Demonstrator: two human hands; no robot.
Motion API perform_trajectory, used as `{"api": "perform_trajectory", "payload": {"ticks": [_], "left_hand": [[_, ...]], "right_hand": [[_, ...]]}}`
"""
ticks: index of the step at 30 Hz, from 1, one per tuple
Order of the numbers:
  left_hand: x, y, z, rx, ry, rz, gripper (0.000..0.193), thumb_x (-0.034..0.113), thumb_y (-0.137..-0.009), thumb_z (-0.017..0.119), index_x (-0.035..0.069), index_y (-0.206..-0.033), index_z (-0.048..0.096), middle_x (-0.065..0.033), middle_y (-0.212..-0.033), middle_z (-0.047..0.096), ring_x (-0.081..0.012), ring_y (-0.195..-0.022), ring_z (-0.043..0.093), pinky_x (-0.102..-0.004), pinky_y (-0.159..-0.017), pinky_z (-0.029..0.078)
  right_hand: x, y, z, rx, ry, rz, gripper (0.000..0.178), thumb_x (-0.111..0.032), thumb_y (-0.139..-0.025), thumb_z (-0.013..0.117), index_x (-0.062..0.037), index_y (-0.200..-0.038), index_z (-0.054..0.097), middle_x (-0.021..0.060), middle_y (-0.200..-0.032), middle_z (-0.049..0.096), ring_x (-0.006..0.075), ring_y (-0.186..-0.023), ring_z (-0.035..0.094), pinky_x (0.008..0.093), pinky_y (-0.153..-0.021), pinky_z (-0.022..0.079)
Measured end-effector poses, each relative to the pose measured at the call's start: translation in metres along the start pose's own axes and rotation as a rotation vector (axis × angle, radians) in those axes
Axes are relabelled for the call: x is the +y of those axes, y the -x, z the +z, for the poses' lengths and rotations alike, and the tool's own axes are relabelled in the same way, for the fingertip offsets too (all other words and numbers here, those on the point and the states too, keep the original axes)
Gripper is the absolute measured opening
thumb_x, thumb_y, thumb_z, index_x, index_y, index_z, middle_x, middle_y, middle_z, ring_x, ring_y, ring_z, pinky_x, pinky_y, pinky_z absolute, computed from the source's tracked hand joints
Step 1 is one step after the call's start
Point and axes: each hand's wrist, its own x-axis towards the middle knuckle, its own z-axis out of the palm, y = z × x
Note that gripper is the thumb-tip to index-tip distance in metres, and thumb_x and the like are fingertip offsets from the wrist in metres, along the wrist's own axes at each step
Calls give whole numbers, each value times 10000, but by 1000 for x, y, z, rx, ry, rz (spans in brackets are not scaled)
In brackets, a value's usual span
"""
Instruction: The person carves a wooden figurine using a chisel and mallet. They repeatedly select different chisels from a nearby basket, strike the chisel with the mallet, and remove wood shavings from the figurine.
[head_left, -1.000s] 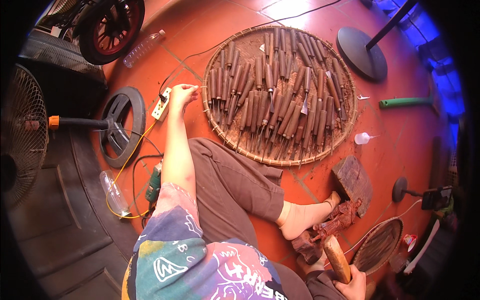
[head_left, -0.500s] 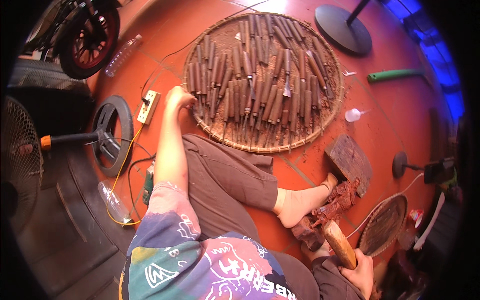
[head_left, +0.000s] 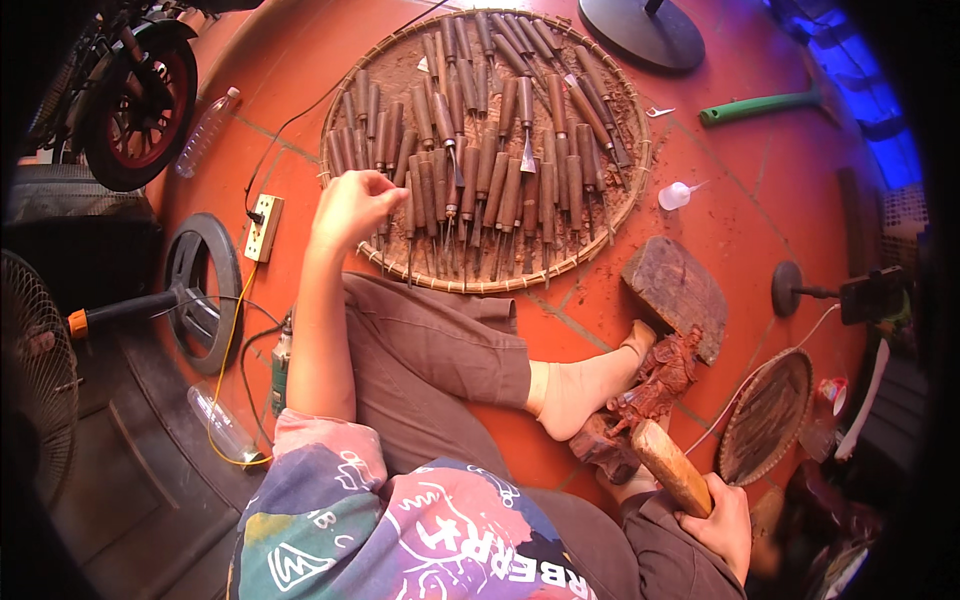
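My left hand is over the lower left rim of a round woven tray, fingers curled in; whatever they hold, if anything, is hidden. Many wood-handled carving chisels lie in the tray, most with handles pointing away from me and a few blades showing. Down at my lower right, my right hand is wrapped around a pale wooden mallet. Just beyond the mallet's end, a reddish carved wooden figure lies tilted beside my foot. Its far end rests near a dark wooden block.
On the left are a power strip, a green power tool, clear bottles, a fan and a motorbike wheel. A small white bottle, a green-handled tool and a smaller woven tray lie right.
My left hand has lifted from the tray's left rim and come inward over its edge, near the chisel handles. The right hand keeps hold of the mallet. The whole view has shifted slightly.
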Motion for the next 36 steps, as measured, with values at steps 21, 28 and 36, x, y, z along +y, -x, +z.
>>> {"api": "perform_trajectory", "payload": {"ticks": [21, 28, 36], "left_hand": [[-10, -8, 44, -42, 179, -74, 222, 236, -874, 712, 17, -909, 718, -42, -721, 700, -82, -623, 639, -254, -575, 490], [7, -9, 46, -7, 261, -35, 203, 219, -884, 701, 20, -922, 717, -26, -719, 690, -69, -636, 627, -249, -595, 493], [69, -35, 60, 8, 167, 146, 232, 248, -855, 700, 30, -922, 739, -134, -840, 725, -203, -794, 702, -332, -751, 535]], "right_hand": [[6, -1, -1, -25, 0, -5, 424, -223, -601, 818, 2, -915, 642, 211, -754, 662, 367, -761, 685, 394, -688, 530], [1, -5, -7, -34, -14, 3, 439, -211, -587, 828, 21, -915, 651, 222, -775, 668, 360, -779, 695, 378, -694, 532], [3, -10, -13, -63, -9, -5, 449, -240, -595, 832, 17, -915, 651, 222, -756, 663, 360, -762, 693, 379, -690, 532]]}}
